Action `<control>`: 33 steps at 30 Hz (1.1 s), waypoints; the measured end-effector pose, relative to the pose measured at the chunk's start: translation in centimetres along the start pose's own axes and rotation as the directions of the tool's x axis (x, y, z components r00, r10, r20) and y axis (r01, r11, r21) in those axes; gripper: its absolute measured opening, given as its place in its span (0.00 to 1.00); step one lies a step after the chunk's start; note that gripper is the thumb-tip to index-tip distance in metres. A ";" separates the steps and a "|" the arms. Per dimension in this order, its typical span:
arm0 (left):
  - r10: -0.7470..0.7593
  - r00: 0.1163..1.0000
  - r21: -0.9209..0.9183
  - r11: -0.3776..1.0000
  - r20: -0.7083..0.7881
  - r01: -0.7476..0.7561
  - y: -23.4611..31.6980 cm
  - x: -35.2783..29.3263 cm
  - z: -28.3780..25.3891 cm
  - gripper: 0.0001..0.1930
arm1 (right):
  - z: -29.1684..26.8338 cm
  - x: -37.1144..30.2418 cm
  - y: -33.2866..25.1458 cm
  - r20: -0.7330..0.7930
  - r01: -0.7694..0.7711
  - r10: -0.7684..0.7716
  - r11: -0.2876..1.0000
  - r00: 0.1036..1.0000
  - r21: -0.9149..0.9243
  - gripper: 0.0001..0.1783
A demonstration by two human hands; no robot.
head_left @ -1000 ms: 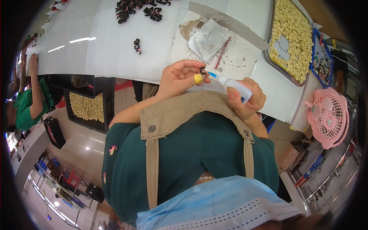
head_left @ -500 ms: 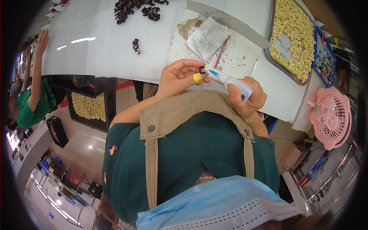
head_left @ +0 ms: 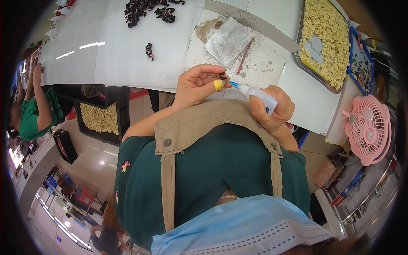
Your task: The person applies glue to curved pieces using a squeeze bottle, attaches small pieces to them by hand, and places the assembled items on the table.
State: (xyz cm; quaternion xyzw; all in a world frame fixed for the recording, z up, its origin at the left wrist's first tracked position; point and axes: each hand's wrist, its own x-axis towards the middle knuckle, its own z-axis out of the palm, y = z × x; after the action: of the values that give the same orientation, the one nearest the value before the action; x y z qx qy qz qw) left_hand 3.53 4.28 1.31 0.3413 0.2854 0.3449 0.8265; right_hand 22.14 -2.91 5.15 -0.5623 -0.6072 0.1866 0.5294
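My left hand (head_left: pixel 196 87) pinches a small curved black piece (head_left: pixel 222 75) between thumb and fingers, just above the table's near edge. Yellow tape (head_left: pixel 218 85) is wrapped round its thumb. From the right, my right hand (head_left: pixel 276 106) grips a translucent white squeeze bottle (head_left: pixel 260 95). The bottle's blue needle tip (head_left: pixel 233 84) points at the left fingertips, just below the black piece; whether it touches is too small to tell. Farther off, a few black and pink curved pieces (head_left: pixel 149 52) lie on the white table, with a heap of similar pieces (head_left: pixel 144 10) behind them.
A stained shallow cardboard tray (head_left: pixel 263 63) holds papers (head_left: pixel 229 40) and a thin red stick (head_left: pixel 245 57). At right stand a metal tray of cream pieces (head_left: pixel 325 46), a blue tray (head_left: pixel 361 63) and a pink fan (head_left: pixel 368 129). A co-worker's green sleeve (head_left: pixel 32 121) shows at left.
The needle tip has dropped slightly from the black piece toward the left fingertips. The black piece has shifted a little in my left hand. The co-worker's arm at left has lowered.
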 end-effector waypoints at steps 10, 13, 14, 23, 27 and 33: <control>-0.002 1.000 -0.007 1.000 -0.003 0.002 0.1 0.2 -0.4 0.14 | -0.3 0.2 0.6 -0.070 -0.022 0.023 1.000 0.997 0.015 0.08; -0.010 1.000 0.000 1.000 -0.003 0.010 0.1 0.4 -0.7 0.15 | 0.0 0.7 2.4 -0.186 -0.136 0.148 0.988 0.971 0.073 0.09; -0.012 1.000 -0.005 1.000 0.005 0.012 0.2 0.4 -0.7 0.15 | 0.3 1.3 3.0 -0.230 -0.207 0.219 0.975 0.948 0.078 0.10; -0.238 0.945 -0.428 0.847 0.223 0.314 0.9 1.4 -2.0 0.16 | -0.5 2.6 6.4 -0.047 -0.293 0.296 0.890 0.954 -0.350 0.11; -0.261 0.939 -0.464 0.818 0.224 0.338 0.6 1.2 -2.1 0.16 | -5.9 4.8 8.2 -0.275 -0.375 0.275 0.815 0.921 -0.441 0.08; -0.281 0.936 -0.368 0.865 0.211 0.342 0.7 1.5 -1.2 0.15 | -14.8 7.1 13.8 -0.339 -0.421 0.257 0.661 0.905 -0.621 0.08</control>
State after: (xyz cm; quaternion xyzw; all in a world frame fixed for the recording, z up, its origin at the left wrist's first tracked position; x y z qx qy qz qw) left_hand 3.33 6.28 0.80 0.1400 0.1976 0.2306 0.9424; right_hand 42.85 1.96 2.38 -0.8372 -0.4531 -0.0171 0.3057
